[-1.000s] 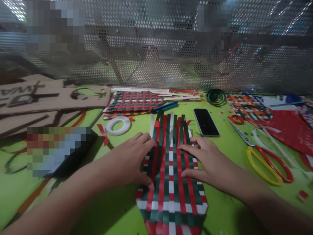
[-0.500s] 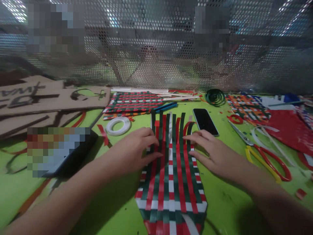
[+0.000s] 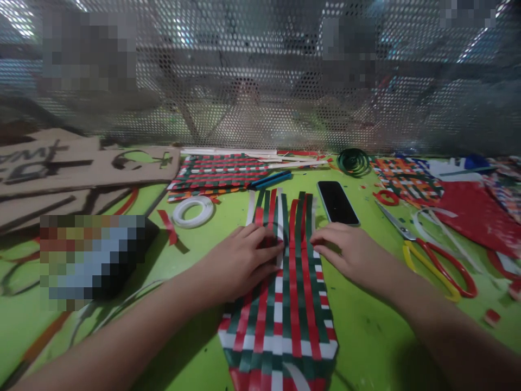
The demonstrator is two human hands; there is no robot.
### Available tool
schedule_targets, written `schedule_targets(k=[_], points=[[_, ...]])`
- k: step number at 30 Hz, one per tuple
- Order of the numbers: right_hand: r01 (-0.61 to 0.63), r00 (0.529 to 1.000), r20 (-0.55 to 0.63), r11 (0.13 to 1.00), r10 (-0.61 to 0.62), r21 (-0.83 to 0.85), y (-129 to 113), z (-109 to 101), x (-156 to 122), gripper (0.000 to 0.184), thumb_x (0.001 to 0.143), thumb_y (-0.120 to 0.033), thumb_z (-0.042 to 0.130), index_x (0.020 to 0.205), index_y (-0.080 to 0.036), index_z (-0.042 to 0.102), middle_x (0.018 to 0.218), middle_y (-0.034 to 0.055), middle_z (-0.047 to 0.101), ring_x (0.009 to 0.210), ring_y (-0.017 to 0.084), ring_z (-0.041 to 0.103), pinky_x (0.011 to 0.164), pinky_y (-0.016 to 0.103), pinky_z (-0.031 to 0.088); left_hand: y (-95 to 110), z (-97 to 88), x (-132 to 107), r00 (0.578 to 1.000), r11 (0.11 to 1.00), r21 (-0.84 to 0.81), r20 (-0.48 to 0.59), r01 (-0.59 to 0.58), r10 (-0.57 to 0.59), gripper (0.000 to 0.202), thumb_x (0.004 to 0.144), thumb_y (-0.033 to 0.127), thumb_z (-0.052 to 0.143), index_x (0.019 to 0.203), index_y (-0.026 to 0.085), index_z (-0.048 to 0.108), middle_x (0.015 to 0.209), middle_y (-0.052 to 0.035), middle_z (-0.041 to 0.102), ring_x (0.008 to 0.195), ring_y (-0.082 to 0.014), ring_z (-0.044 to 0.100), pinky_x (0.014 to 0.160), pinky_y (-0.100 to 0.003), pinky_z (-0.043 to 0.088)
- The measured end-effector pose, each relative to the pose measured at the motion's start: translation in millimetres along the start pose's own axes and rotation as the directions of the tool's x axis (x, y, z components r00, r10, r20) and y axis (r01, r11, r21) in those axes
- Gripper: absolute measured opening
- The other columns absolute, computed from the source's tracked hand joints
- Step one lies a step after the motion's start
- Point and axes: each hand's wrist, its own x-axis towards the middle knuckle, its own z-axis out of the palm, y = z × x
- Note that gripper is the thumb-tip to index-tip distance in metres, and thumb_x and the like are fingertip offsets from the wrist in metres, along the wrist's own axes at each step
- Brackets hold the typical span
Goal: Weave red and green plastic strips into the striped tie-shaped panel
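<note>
A woven piece of red, green and white strips lies in front of me, its loose strip ends pointing away. My left hand rests over its left half, fingers bent and closed around strips near the middle, where a white strip bends up at the fingertips. What lies under the palm is hidden. At the right edge, my right hand has its thumb and forefinger drawn together beside a narrow white strip; the exact grip is small and blurred.
A phone lies beyond my right hand, with scissors farther right. A white strip roll, blue-handled tool and green coil sit behind. Cardboard lies left; perforated metal stands at the back.
My left hand has moved right and closed over the middle strips. The right fingers have drawn together at the right edge. Loose ends that curled right now stand straighter.
</note>
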Motion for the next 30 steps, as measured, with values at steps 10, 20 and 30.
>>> schedule_targets(k=[10, 20, 30], points=[[0.036, 0.999, -0.014, 0.997, -0.037, -0.068, -1.7, -0.8, -2.0, 0.017, 0.098, -0.017, 0.062, 0.102, -0.021, 0.078, 0.103, 0.0054, 0.078, 0.095, 0.022, 0.070, 0.084, 0.036, 0.053, 21.9, 8.9, 5.6, 0.999, 0.998, 0.045, -0.034, -0.035, 0.036, 0.041, 0.105, 0.035, 0.046, 0.133, 0.012, 0.065, 0.155, -0.0152, 0.050, 0.145, -0.0307, 0.044, 0.118, -0.046, 0.041], [0.053, 0.998, 0.022, 0.993, -0.051, -0.106, -2.4, 1.3, 0.1, 0.020, 0.099, -0.015, 0.059, 0.096, -0.019, 0.079, 0.102, 0.0079, 0.078, 0.097, 0.025, 0.071, 0.084, 0.037, 0.053, 16.8, 17.5, 8.5, 0.996, 0.999, -0.014, 0.086, -0.032, 0.034, 0.059, 0.108, 0.048, 0.034, 0.161, 0.022, 0.031, 0.167, -0.0064, 0.028, 0.155, -0.0249, 0.026, 0.126, -0.045, 0.029], [-0.205, 0.979, 0.064, 0.950, 0.196, 0.235, 14.9, -10.3, 3.9, 0.013, 0.094, -0.030, 0.065, 0.098, -0.028, 0.077, 0.100, 0.0007, 0.077, 0.085, 0.018, 0.069, 0.071, 0.029, 0.050, 19.4, 16.3, 6.3, 0.999, 0.998, -0.062, 0.033, -0.009, 0.011, 0.061, 0.106, 0.052, 0.038, 0.161, 0.025, 0.032, 0.166, -0.0049, 0.032, 0.153, -0.0252, 0.032, 0.124, -0.045, 0.032]])
